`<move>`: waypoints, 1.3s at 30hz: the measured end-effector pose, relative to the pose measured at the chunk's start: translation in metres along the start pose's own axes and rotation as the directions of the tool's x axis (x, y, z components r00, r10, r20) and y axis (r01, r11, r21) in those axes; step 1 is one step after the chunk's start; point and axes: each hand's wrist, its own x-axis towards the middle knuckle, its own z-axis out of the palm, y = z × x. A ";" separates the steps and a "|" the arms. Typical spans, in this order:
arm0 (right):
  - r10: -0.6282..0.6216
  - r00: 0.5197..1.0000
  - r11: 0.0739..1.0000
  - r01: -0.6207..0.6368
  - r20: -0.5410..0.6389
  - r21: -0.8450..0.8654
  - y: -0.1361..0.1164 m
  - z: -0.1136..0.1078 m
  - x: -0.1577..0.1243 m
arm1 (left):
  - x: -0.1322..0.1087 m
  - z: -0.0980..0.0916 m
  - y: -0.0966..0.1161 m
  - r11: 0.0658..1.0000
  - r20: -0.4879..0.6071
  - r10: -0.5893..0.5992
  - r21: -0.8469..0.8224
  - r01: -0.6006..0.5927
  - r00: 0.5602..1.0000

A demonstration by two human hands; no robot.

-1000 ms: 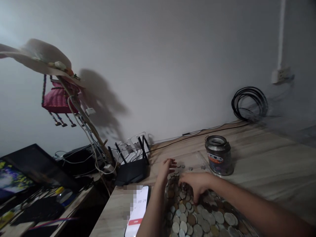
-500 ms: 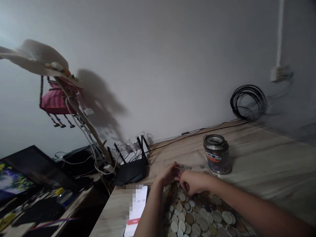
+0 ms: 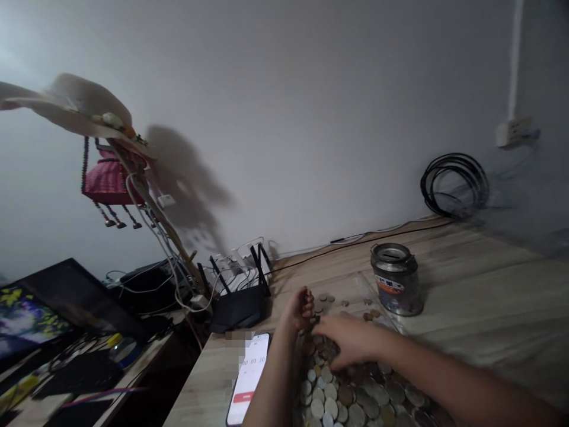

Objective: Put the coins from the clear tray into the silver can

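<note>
A spread of coins (image 3: 331, 391), silver and a few brown or yellowish, covers the near part of a clear sheet or shallow tray on the wooden table. Beyond the coins' left edge, my left hand (image 3: 302, 309) is raised with its fingers curled in; whatever lies inside them is hidden. My right hand (image 3: 349, 338) is low over the pile, palm down and slightly blurred. Its thumb and fingers are apart, near the coins, and I see nothing held. Farther back lie several loose coins (image 3: 345, 303). A metal tin (image 3: 397, 281) with a slotted lid stands upright behind my right forearm.
To the left lies a phone (image 3: 253, 373) showing a timer. Behind it are a black router (image 3: 237, 308) and tangled cables. A monitor (image 3: 75, 302) sits far left, beneath a hat (image 3: 84, 107). Coiled black cable (image 3: 453, 184) leans on the wall.
My hands were close together over the coins. Now they are apart: the left is slightly left with fingers curled up, the right has opened over the pile. The view has shifted slightly.
</note>
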 end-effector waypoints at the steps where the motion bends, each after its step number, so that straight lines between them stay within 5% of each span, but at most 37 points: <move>1: -0.055 0.996 0.998 0.057 0.065 -0.018 -0.001 0.005 0.000 | 0.000 0.000 0.000 1.000 -0.015 0.011 -0.011 -0.011 1.000; 4: -0.115 0.970 0.992 0.122 0.213 -0.020 -0.001 0.010 0.002 | 0.000 0.000 0.001 1.000 -0.027 0.026 -0.003 -0.026 0.999; 8: -0.044 0.933 0.999 0.049 0.358 -0.004 -0.003 0.006 0.003 | 0.000 0.001 0.002 0.999 -0.061 0.040 0.012 -0.039 0.997; 13: 0.089 0.926 0.996 -0.080 0.368 -0.038 -0.008 0.003 0.001 | 0.000 0.002 0.000 0.997 -0.076 0.035 0.068 -0.029 0.997; 19: 0.139 0.951 0.981 -0.170 0.276 0.092 0.002 0.000 -0.001 | 0.005 0.000 -0.011 0.921 0.041 -0.163 0.366 0.136 0.986; 24: 0.179 0.983 0.925 -0.185 0.050 0.331 0.016 0.002 0.012 | 0.004 -0.001 -0.017 0.850 0.125 -0.278 0.494 0.183 0.952; 29: 0.306 0.922 0.887 -0.187 -0.235 0.423 0.023 0.004 0.027 | -0.006 0.005 -0.011 0.878 0.274 -0.335 0.439 0.193 0.901; 31: 0.330 0.893 0.893 -0.190 -0.307 0.408 0.026 0.004 0.029 | -0.005 0.006 -0.009 0.903 0.248 -0.298 0.387 0.187 0.922; 36: 0.363 0.897 0.842 -0.200 -0.254 0.501 0.030 0.001 0.027 | 0.005 0.001 -0.009 0.899 0.200 -0.298 0.386 0.204 0.933; 39: 0.372 0.875 0.885 -0.234 -0.311 0.402 0.032 -0.006 0.022 | 0.005 -0.001 -0.009 0.903 0.168 -0.303 0.365 0.226 0.938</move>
